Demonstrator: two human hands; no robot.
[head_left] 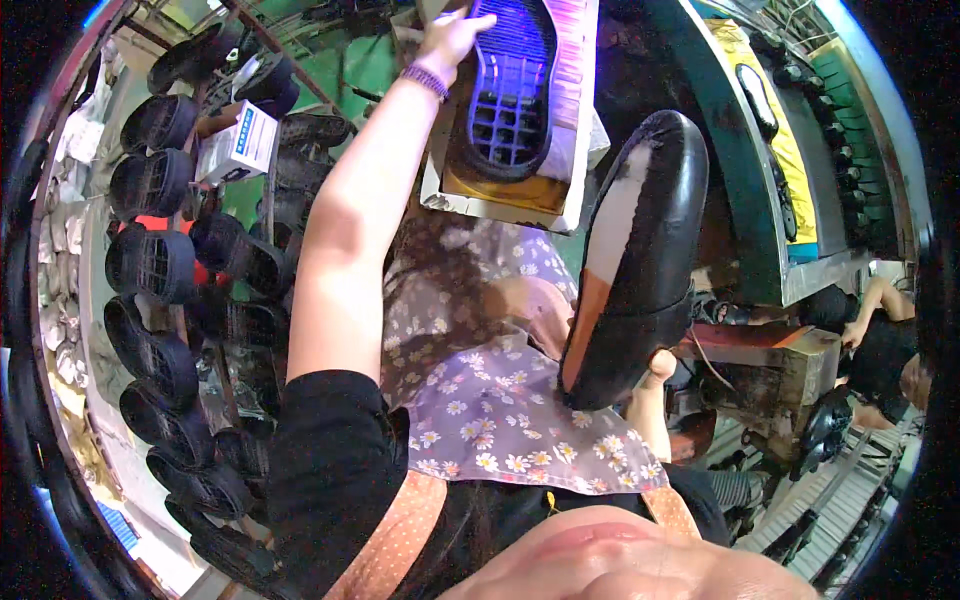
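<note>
Close in, beside the flowered apron (500, 400), the right hand (651, 405) is at four o'clock, clamped on the black shoe upper (665, 215) near its heel (thumb showing, other fingers hidden). Its toe points toward one o'clock and its underside faces left, probably to keep that face untouched. At twelve, a dark sole (514, 85) lies, gridded hollows up, on a white-edged box (500, 208) that likely raises it within reach. The left hand (452, 42) touches its rim, perhaps steadying it; whether those fingers pinch, I cannot tell. Farther off, racked soles (150, 262) line nine o'clock, seemingly spaced for picking.
</note>
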